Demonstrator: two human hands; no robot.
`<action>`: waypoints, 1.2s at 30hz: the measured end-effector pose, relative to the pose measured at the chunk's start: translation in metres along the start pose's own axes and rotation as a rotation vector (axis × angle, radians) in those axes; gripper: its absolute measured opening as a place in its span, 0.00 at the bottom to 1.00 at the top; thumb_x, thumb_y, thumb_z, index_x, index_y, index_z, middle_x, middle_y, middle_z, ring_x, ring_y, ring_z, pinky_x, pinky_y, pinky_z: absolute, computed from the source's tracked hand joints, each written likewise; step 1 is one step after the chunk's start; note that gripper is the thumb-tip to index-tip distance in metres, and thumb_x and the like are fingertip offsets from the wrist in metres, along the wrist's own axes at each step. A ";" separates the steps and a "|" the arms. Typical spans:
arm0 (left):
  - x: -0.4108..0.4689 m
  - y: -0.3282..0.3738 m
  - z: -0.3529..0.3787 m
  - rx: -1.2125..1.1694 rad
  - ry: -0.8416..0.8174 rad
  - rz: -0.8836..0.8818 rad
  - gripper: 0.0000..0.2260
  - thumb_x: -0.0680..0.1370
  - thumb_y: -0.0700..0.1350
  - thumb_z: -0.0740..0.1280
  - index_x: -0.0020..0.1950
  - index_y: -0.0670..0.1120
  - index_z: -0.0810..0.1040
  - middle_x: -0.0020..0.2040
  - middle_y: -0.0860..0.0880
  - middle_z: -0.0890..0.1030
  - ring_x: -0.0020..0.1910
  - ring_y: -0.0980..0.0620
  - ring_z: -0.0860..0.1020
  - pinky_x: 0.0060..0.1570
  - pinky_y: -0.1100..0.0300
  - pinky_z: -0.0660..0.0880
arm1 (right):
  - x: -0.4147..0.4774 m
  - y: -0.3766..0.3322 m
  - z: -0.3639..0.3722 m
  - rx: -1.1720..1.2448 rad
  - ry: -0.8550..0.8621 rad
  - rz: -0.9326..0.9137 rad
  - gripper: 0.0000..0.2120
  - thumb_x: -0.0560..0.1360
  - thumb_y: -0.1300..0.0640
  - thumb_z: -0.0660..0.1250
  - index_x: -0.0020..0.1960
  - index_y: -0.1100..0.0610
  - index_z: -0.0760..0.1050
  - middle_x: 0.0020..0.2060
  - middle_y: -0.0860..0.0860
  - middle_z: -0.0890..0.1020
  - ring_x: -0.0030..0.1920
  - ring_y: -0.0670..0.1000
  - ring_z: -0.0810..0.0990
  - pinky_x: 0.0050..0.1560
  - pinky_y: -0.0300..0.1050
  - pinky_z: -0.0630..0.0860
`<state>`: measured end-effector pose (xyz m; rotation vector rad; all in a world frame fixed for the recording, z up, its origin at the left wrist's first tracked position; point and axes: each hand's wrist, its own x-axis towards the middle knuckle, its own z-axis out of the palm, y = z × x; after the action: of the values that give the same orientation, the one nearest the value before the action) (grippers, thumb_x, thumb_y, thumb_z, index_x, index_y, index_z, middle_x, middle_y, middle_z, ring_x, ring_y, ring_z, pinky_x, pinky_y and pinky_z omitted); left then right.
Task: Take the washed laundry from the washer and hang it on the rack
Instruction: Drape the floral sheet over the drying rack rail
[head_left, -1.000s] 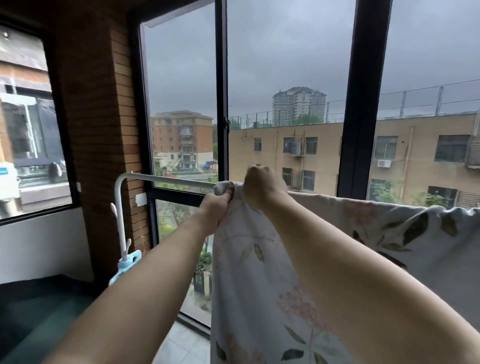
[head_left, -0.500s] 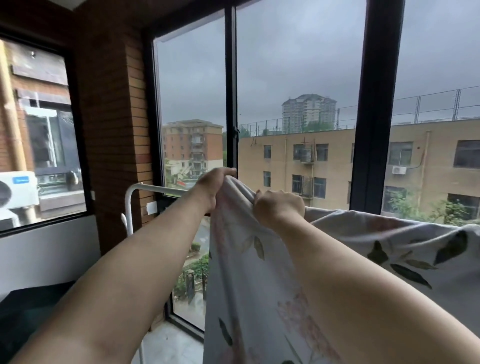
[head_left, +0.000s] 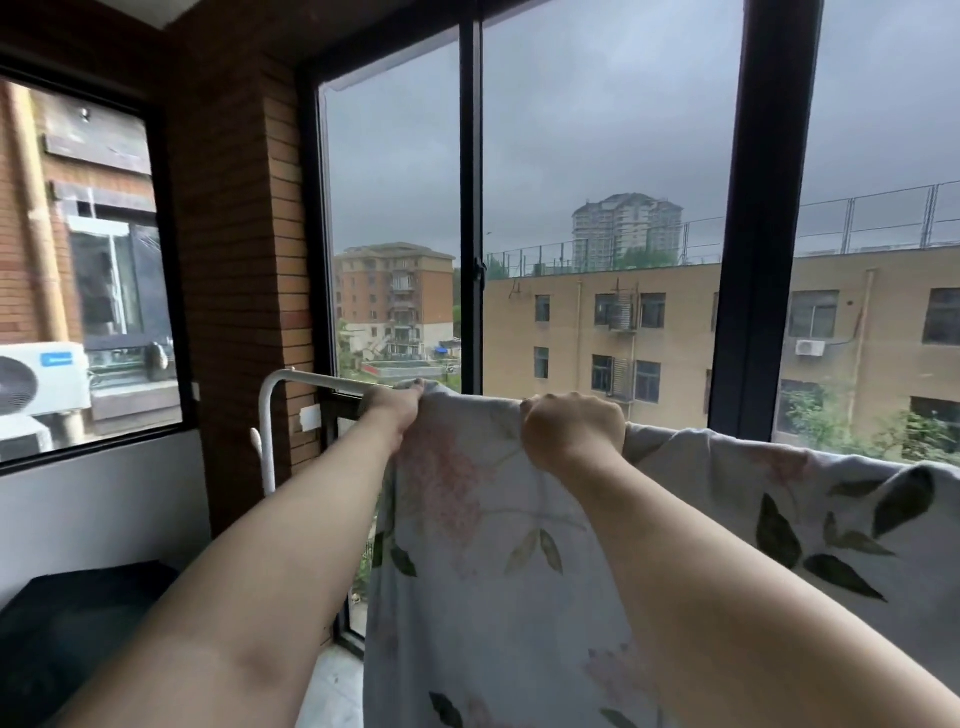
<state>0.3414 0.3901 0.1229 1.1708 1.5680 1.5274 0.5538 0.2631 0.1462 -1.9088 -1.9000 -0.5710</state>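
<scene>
Sheet (head_left: 493, 597) drapes over the rack (head_left: 311, 377); we grip its top edge in both fists, left hand (head_left: 397, 410) at nine o'clock of the right hand (head_left: 571, 436).

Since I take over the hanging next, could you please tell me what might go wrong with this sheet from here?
The left hand and right hand grip the floral sheet at its top; much cloth hangs on the near side, so it may slide off the rack once released. Little bare rail shows leftward, so its edge might overshoot the bend.
</scene>
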 end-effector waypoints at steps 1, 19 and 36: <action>-0.007 0.005 -0.001 0.015 0.005 0.009 0.22 0.72 0.56 0.74 0.55 0.40 0.82 0.52 0.45 0.83 0.50 0.46 0.81 0.54 0.51 0.80 | 0.000 0.002 0.001 0.000 0.002 0.011 0.22 0.83 0.51 0.46 0.60 0.52 0.77 0.51 0.54 0.82 0.49 0.56 0.79 0.46 0.49 0.70; -0.025 0.030 -0.001 0.266 -0.186 0.106 0.29 0.73 0.53 0.75 0.66 0.38 0.72 0.62 0.43 0.78 0.59 0.47 0.77 0.56 0.61 0.72 | 0.038 -0.042 -0.019 0.124 -0.011 0.070 0.15 0.76 0.58 0.62 0.62 0.60 0.69 0.55 0.60 0.80 0.53 0.60 0.79 0.54 0.53 0.74; -0.034 0.029 -0.022 -0.229 -0.245 -0.129 0.11 0.71 0.47 0.75 0.49 0.43 0.83 0.43 0.42 0.84 0.39 0.42 0.83 0.39 0.48 0.81 | 0.022 -0.036 -0.005 -0.008 -0.185 -0.057 0.18 0.79 0.57 0.53 0.64 0.48 0.74 0.55 0.52 0.80 0.51 0.56 0.78 0.50 0.50 0.73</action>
<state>0.3391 0.3483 0.1495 1.0609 1.2472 1.3798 0.5176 0.2793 0.1617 -1.9774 -2.0748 -0.4320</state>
